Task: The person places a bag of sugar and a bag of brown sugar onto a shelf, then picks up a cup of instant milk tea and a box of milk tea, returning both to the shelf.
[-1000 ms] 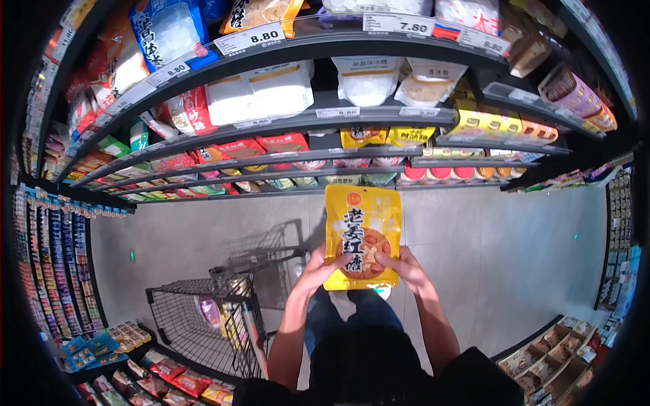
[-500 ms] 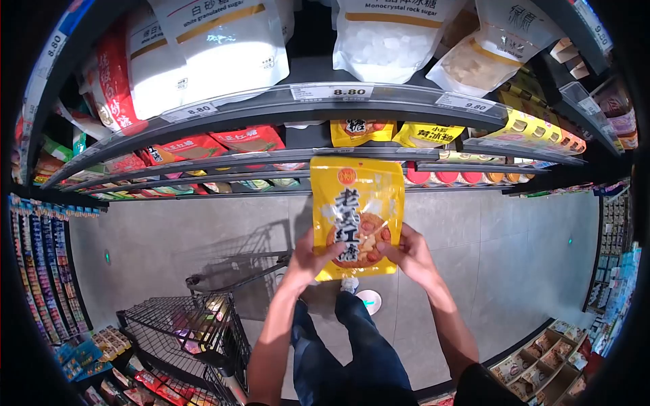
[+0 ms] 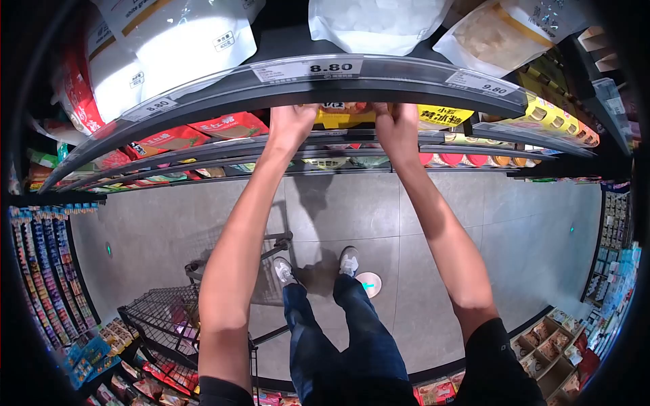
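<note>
A yellow pouch of ginger brown sugar is at the shelf just below the upper ledge, only its lower part showing. My left hand grips its left side. On the other side my right hand holds it, thumb toward the front. The fingertips of both hands are hidden by the upper shelf edge. Right of my right hand lies a yellow rock sugar bag; red sugar bags lie to the left.
Above my hands runs the upper shelf edge with price labels, bearing white sugar bags and a rock sugar bag. A wire shopping cart stands at lower left on the grey floor. Cardboard boxes sit at lower right.
Both hands have moved forward with the yellow pouch, from in front of the shelves into the shelf under the upper ledge. The pouch's front, fully visible before, is now mostly hidden.
</note>
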Motion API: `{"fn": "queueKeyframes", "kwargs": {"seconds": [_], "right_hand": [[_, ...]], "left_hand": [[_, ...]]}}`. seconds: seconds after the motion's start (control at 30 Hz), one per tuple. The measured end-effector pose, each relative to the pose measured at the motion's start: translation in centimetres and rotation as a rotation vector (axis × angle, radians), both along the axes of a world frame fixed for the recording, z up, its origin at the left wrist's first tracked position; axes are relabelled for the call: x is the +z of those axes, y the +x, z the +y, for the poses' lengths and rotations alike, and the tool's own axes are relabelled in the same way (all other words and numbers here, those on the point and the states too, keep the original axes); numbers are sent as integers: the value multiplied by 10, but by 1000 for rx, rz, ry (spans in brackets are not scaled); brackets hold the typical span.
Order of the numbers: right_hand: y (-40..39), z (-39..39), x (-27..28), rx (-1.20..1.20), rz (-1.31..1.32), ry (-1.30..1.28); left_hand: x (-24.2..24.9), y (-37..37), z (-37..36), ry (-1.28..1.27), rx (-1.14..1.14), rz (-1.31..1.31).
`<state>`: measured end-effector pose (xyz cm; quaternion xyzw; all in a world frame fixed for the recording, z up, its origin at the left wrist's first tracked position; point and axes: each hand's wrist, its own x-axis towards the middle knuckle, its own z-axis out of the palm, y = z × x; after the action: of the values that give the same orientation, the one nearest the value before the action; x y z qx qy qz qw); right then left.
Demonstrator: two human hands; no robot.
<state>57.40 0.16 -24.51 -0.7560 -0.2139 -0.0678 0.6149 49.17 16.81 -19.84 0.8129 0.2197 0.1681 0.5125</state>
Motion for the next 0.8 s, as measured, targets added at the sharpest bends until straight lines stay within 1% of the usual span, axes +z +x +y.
{"fn": "queueKeyframes", "kwargs": {"seconds": [0.03, 0.07, 0.13, 0.17, 0.2, 0.23, 0.3, 0.33, 0.37, 0.43, 0.47, 0.5, 0.57, 0.63, 0.67, 0.7, 0.73, 0.8], "right_hand": [[1, 1, -9, 0, 3, -1], [2, 2, -16, -6, 55, -11], [-2, 4, -17, -16, 111, -19], [-11, 2, -18, 38, 138, 14], [-20, -1, -15, 89, 162, 47], [-27, -6, -6, 87, 161, 47], [-42, -17, 11, 150, 72, -151], [-54, -18, 8, 115, -14, -189], [-66, -26, 8, 114, -19, -189], [-99, -38, 26, 185, -6, -226], [-119, -47, 32, 214, 94, -204], [-140, -59, 37, 248, 192, -183], [-185, -85, 42, 294, 322, -198], [-235, -112, 35, 306, 312, -207], [-256, -119, 46, 308, 381, -240], [-275, -125, 58, 315, 453, -278], [-292, -128, 70, 361, 438, -271], [-322, -131, 90, 437, 572, -204]], "left_hand": [[-14, 6, 4, 13, 18, 23], [-38, 12, 11, 129, 31, -23], [-51, 13, 4, 185, 37, -18], [-56, 11, 0, 237, 47, -15], [-79, 6, 1, 183, 22, -33], [-69, 1, -4, 183, 20, -34], [-44, -7, -11, 183, 41, 277], [-33, -8, -10, 174, -15, 366], [-37, -10, -10, 174, -16, 361], [-49, -20, -9, 341, 44, 208], [-42, -27, -10, 347, 22, 96], [-32, -39, -13, 363, 47, 136], [-23, -68, -14, 356, 30, 6], [16, -105, -13, 331, -196, 80], [35, -127, -13, 323, -262, 120], [54, -150, -12, 309, -323, 166], [78, -173, -11, 325, -277, 170], [129, -226, -13, -202, -292, 360]]}}
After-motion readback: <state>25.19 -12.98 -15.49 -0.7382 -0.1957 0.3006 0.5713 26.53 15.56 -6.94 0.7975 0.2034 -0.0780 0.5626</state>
